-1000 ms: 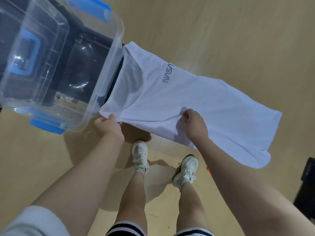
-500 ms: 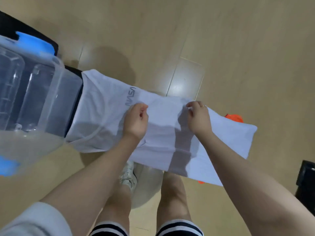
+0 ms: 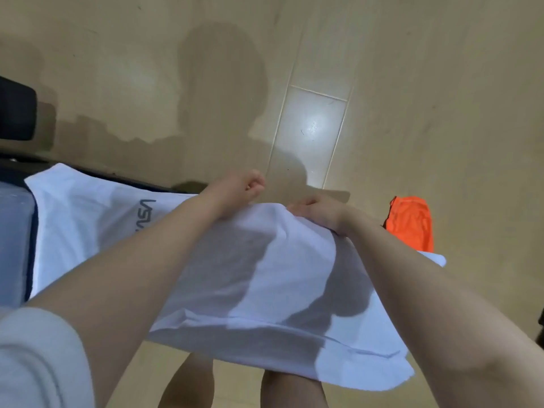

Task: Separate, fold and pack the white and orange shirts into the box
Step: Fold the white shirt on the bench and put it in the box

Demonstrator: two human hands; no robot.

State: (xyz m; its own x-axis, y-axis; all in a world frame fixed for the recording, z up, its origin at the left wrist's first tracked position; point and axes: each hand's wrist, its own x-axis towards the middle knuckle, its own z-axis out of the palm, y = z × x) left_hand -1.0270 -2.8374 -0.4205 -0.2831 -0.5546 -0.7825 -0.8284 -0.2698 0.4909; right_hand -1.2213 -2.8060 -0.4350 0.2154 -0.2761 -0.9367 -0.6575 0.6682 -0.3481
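Both hands reach over the white shirt (image 3: 265, 290): the left hand (image 3: 235, 189) is curled and the right hand (image 3: 321, 213) grips its far edge, above the wooden floor (image 3: 412, 83); the orange shirt (image 3: 412, 222) lies beside.

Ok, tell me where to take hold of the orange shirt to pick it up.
Take the orange shirt at its bare far end, coming down from above on the right. Its near end is tucked under the white shirt, so only the far part shows. Both hands are busy at the white shirt's far edge, so one must let go first.
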